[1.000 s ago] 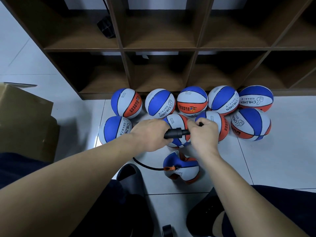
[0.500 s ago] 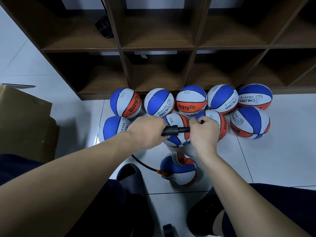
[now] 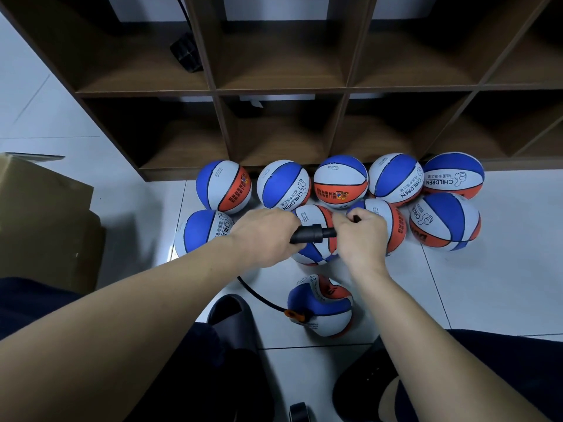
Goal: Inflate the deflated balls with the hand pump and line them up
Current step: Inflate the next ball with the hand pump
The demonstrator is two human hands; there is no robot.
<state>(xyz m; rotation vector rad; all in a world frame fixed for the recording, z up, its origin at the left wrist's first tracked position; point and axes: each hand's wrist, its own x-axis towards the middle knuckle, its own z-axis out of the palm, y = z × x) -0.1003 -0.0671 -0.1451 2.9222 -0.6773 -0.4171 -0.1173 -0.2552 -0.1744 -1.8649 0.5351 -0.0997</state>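
A black hand pump (image 3: 313, 233) lies level between my hands above the floor. My left hand (image 3: 265, 236) grips its barrel and my right hand (image 3: 361, 236) grips its handle end. A black hose (image 3: 259, 295) runs from the pump down to an orange fitting (image 3: 294, 315) at a dented, partly collapsed blue, white and orange ball (image 3: 321, 306) on the tiles. Behind my hands, several round balls of the same colours (image 3: 341, 181) stand in two rows against the shelf; my hands hide parts of two of them.
A dark wooden shelf unit (image 3: 280, 89) with open compartments stands behind the balls. A cardboard box (image 3: 45, 217) is at the left. My dark slippers (image 3: 234, 318) and knees fill the foreground. White floor tiles (image 3: 487, 287) lie to the right.
The view tilted slightly, so hands and balls sit a little higher. The deflated ball has turned slightly and looks a little fuller. My grip on the pump is unchanged.
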